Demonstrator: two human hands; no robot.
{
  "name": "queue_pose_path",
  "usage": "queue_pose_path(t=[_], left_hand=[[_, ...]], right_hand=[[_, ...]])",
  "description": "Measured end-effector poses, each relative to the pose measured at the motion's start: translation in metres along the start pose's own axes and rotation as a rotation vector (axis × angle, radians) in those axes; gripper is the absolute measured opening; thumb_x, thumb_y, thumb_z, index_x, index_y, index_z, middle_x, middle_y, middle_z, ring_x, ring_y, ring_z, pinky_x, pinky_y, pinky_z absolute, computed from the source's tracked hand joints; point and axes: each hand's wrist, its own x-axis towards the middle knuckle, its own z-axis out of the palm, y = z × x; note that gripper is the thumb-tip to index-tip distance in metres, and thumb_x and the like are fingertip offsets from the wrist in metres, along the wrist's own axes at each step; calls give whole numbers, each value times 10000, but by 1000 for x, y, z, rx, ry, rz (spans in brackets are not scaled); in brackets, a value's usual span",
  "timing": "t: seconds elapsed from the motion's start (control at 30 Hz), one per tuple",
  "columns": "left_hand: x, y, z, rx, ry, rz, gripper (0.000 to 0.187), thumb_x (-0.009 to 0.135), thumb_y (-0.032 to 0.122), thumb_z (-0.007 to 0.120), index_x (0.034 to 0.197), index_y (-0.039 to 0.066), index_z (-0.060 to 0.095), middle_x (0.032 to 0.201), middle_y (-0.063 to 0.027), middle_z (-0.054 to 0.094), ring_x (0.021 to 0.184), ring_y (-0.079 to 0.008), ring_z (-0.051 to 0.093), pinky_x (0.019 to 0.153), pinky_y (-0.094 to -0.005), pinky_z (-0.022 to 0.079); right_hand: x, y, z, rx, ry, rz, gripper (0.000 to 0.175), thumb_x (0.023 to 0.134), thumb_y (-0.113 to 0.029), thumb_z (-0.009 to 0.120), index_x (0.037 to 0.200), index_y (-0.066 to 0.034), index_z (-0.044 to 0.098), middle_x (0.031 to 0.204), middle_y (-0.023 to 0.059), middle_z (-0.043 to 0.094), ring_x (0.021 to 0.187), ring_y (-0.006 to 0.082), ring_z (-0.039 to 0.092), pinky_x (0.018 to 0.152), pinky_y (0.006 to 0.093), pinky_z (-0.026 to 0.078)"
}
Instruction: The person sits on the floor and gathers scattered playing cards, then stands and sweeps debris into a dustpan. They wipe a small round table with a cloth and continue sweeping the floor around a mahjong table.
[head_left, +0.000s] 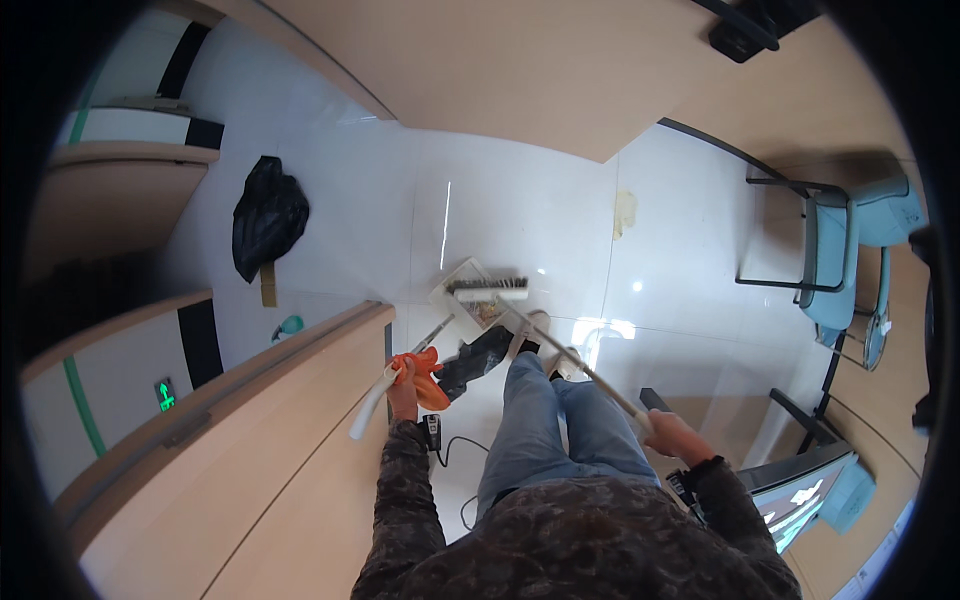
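Note:
My left hand grips the long pale handle of a dustpan, together with a crumpled orange item, possibly a cloth or bag. My right hand is closed around the end of a broom handle. The stick runs down and leftward past my shoes to the broom head, a white bar with dark bristles. It lies over the dustpan on the floor. Small mixed debris shows in the pan. Just below it, a black plastic bag rests beside my foot.
Another black plastic bag lies on the glossy tiled floor at left, near a cardboard strip and a green item. A wooden partition borders my left arm. Blue chairs stand right. A cable trails near my legs.

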Motion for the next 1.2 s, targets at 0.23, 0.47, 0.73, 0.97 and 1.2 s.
queue_pose_path(t=[0.23, 0.47, 0.73, 0.97, 1.2], left_hand=[[-44, -20, -29, -60, 79, -14, 146, 936, 162, 651, 927, 35, 580, 873, -19, 563, 841, -140, 524, 803, -303, 449], [-111, -48, -57, 59, 78, -1, 152, 942, 171, 648, 965, 33, 589, 903, -45, 603, 866, -156, 554, 818, -321, 466], [-126, -95, -56, -22, 208, -57, 249, 955, 256, 647, 1030, 20, 618, 1018, -62, 640, 934, -169, 588, 867, -333, 477], [-148, -111, -55, -271, 462, -285, 324, 912, 214, 711, 1126, -5, 605, 1094, -72, 624, 1000, -205, 603, 906, -355, 500], [-188, -129, 13, -584, 531, -411, 306, 867, 114, 667, 1124, -19, 564, 1078, -104, 618, 976, -214, 607, 870, -365, 498]], right_hand=[[13, 42, -50, 394, 55, 271, 155, 811, -100, 639, 867, 11, 546, 631, 121, 559, 442, 241, 558, 384, 387, 454], [58, 46, 40, 207, -285, 350, 304, 832, -172, 674, 612, 28, 612, 615, 142, 636, 499, 218, 635, 440, 362, 498], [5, 34, 11, 666, -566, 264, 116, 812, -86, 630, 837, -7, 550, 575, 25, 475, 433, 126, 461, 376, 278, 348], [-51, 64, -45, 462, -188, 119, 177, 810, -108, 660, 887, 0, 544, 603, 47, 528, 446, 143, 520, 391, 294, 399], [-43, 164, -139, 358, 25, 272, 215, 797, -137, 672, 872, 31, 560, 643, 119, 594, 490, 211, 599, 423, 354, 472]])
